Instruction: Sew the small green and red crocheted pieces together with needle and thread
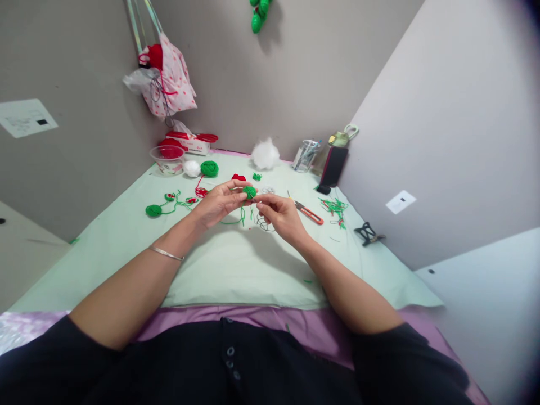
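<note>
Above the middle of the table, my left hand (222, 202) holds a small green crocheted piece (249, 193) between thumb and fingers. My right hand (279, 215) is just right of the piece, its fingertips at the piece's edge. Its thumb and forefinger are pinched together; what they grip is too small to make out. Green yarn (242, 216) hangs down below the hands. Behind them on the cloth lie a red piece (238, 177) and a small green piece (257, 176).
An orange cutter (311, 214), green yarn scraps (335, 208) and a black stand (368, 234) lie to the right. Farther back are white stuffing (265, 154), a pen cup (306, 156), a phone (334, 166), a green yarn ball (210, 168) and a plastic tub (169, 163).
</note>
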`<state>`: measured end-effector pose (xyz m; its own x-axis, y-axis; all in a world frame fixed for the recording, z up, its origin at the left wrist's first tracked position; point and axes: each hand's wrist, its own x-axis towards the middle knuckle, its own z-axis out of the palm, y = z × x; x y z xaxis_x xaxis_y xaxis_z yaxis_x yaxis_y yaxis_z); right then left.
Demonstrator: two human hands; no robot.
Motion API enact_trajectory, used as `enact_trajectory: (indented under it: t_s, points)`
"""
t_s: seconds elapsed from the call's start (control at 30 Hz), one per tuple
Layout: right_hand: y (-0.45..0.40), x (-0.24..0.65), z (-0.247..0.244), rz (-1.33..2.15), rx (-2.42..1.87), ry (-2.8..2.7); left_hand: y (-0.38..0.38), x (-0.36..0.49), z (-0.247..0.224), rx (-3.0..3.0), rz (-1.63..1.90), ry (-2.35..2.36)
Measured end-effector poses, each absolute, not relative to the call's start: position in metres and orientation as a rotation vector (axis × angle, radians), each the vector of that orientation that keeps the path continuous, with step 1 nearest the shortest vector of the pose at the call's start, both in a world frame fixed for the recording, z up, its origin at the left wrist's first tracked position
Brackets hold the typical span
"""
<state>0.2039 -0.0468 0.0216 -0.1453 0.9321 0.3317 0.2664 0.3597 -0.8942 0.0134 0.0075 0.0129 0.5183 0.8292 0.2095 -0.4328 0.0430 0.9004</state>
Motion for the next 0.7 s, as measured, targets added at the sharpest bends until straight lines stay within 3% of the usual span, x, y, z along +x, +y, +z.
enact_trajectory:
  t_s: [0.33,0.53,0.7]
  points:
    - [-0.041,0.198,0.012,0.967,-1.096,-1.510,0.003,0.023,0.009,1.169,1.068,0.494]
    - [-0.038,0.203,0.015,1.142,-1.060,-1.405,0.004,0.025,0.004,1.458,1.143,0.633]
    - [-0.041,0.208,0.018,0.875,-1.134,-1.648,0.000,0.029,0.001,1.538,1.152,0.679]
